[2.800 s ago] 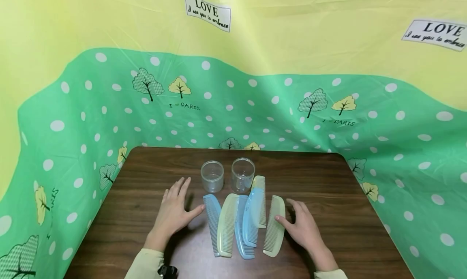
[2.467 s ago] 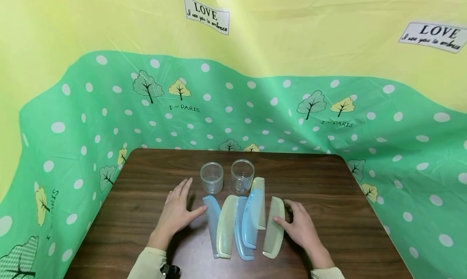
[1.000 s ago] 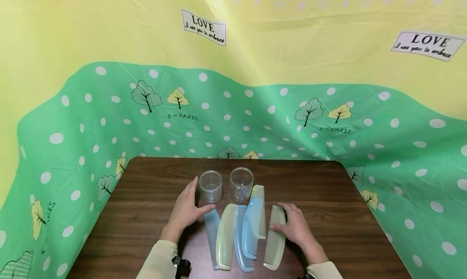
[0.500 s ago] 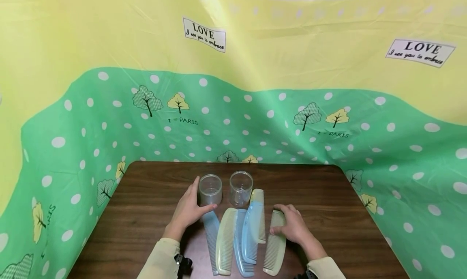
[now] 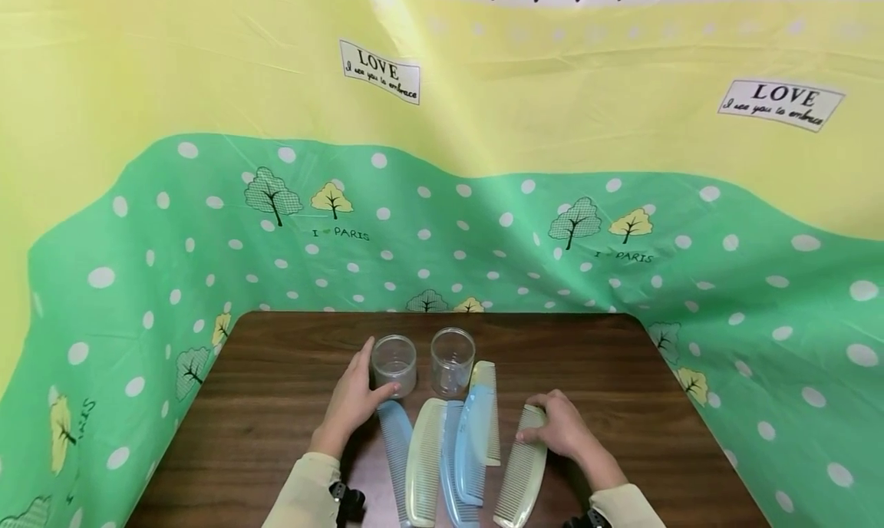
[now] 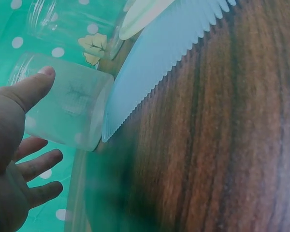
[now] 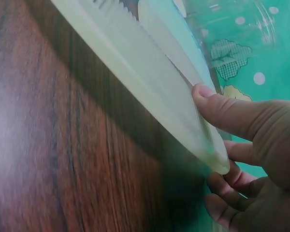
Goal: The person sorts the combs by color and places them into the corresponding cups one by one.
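Note:
My left hand (image 5: 354, 396) is spread at the left side of a clear round jar (image 5: 394, 365), its thumb in front of the wall and its fingers beyond. In the left wrist view those fingers (image 6: 41, 164) are nearly straight; whether they touch the jar I cannot tell. My right hand (image 5: 562, 424) pinches the far end of a pale yellow-green comb (image 5: 522, 470), thumb on top. In the right wrist view this comb (image 7: 135, 72) casts a shadow on the wood. Between the hands lie two blue combs (image 5: 472, 451), partly overlapping, a blue comb (image 5: 396, 451) and yellowish combs (image 5: 424, 459).
A second clear jar (image 5: 452, 363) stands right of the first, just behind the combs. Everything rests on a dark wooden table (image 5: 276, 405). A green and yellow printed cloth (image 5: 442, 229) rises around its back and sides.
My left hand has moved right and forward to the left jar. My right hand has moved to the far end of the right-hand comb and taken hold; that comb has turned slightly.

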Tool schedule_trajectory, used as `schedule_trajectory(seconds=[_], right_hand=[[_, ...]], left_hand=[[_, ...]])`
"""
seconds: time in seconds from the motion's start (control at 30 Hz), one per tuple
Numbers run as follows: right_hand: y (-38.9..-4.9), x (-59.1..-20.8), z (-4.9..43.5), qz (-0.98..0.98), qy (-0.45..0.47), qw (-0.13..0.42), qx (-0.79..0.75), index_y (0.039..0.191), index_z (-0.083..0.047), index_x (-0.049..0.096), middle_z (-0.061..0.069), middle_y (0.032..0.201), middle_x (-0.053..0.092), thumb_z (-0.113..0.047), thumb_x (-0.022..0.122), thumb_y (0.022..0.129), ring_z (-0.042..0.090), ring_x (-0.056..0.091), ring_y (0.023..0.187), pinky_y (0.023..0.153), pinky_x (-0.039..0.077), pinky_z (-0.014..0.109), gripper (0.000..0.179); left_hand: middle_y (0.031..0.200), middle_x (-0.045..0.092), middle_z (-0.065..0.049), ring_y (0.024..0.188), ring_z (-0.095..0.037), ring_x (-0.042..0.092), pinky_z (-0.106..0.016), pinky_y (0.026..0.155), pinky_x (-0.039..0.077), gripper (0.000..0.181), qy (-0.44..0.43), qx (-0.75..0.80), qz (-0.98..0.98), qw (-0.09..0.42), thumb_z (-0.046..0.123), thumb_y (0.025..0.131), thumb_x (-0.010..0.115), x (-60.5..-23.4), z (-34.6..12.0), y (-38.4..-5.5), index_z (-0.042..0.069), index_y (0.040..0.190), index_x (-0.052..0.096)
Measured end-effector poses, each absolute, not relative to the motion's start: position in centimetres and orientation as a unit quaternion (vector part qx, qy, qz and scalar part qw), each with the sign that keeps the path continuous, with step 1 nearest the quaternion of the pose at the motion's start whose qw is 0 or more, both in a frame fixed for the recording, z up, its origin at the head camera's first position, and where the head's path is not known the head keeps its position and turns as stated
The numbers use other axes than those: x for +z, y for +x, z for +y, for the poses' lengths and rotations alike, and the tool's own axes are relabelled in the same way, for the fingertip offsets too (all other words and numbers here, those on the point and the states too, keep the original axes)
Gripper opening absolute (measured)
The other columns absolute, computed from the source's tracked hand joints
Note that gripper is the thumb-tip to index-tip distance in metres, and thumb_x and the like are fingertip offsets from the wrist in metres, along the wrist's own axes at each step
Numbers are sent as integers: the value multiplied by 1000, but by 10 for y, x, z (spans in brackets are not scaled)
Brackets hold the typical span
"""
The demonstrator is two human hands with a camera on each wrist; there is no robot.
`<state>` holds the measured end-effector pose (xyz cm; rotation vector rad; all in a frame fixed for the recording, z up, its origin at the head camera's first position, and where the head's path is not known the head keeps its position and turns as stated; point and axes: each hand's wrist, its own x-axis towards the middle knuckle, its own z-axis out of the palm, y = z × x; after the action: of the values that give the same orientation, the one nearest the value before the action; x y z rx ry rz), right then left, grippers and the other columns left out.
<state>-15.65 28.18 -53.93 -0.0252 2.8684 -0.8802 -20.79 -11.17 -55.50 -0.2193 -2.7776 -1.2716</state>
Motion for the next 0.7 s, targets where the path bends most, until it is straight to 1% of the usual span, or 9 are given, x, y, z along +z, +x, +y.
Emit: schedule_trajectory(seconds=[0.07, 0.23, 0.37, 0.47, 0.57, 0.63, 0.7], right_hand=[[-156, -537, 284, 953, -7, 68, -295, 123, -3, 70, 10, 108, 60, -30, 97, 68, 23, 57, 94, 82, 53, 41, 67], [-154, -531, 288, 946, -1, 77, -316, 126, -6, 69, 8, 109, 60, -28, 95, 72, 21, 57, 93, 77, 52, 38, 63], [-153, -525, 290, 942, -8, 72, -329, 127, -8, 69, 5, 110, 61, -28, 93, 75, 20, 59, 95, 75, 52, 37, 60], [-152, -521, 291, 938, -12, 65, -341, 126, -9, 69, 4, 109, 63, -28, 92, 77, 18, 59, 92, 71, 52, 34, 57], [-152, -516, 292, 935, -18, 58, -349, 124, -9, 70, 2, 106, 65, -26, 91, 77, 17, 59, 88, 66, 52, 30, 54], [-151, -513, 292, 936, -24, 52, -348, 122, -9, 71, 0, 104, 66, -25, 91, 78, 17, 59, 87, 65, 52, 29, 51], [-150, -510, 292, 937, -29, 48, -345, 120, -10, 72, -1, 103, 66, -25, 90, 79, 16, 59, 87, 66, 51, 29, 48]], left_hand=[[160, 39, -19, 140, -41, 49, -61, 110, 45, 102, -73, -419, -904, 40, 39, 87, 84, -555, -113, -209, 15, 165, 22], [148, 51, -17, 131, -37, 57, -59, 106, 49, 96, -80, -422, -902, 52, 37, 86, 85, -557, -114, -211, 10, 161, 32], [147, 52, -17, 132, -36, 55, -59, 108, 47, 91, -75, -449, -889, 52, 32, 83, 88, -557, -114, -213, 10, 157, 38], [147, 53, -18, 133, -38, 54, -60, 110, 45, 90, -74, -476, -875, 43, 29, 82, 89, -557, -115, -213, 11, 155, 40], [143, 58, -20, 131, -38, 56, -61, 109, 45, 89, -77, -501, -861, 37, 25, 81, 90, -558, -115, -214, 12, 154, 40], [140, 60, -20, 130, -38, 57, -61, 107, 46, 88, -80, -512, -854, 36, 23, 81, 90, -559, -116, -214, 12, 153, 39], [142, 59, -20, 132, -39, 57, -61, 107, 46, 91, -81, -523, -848, 34, 22, 81, 90, -561, -116, -215, 14, 154, 36]])
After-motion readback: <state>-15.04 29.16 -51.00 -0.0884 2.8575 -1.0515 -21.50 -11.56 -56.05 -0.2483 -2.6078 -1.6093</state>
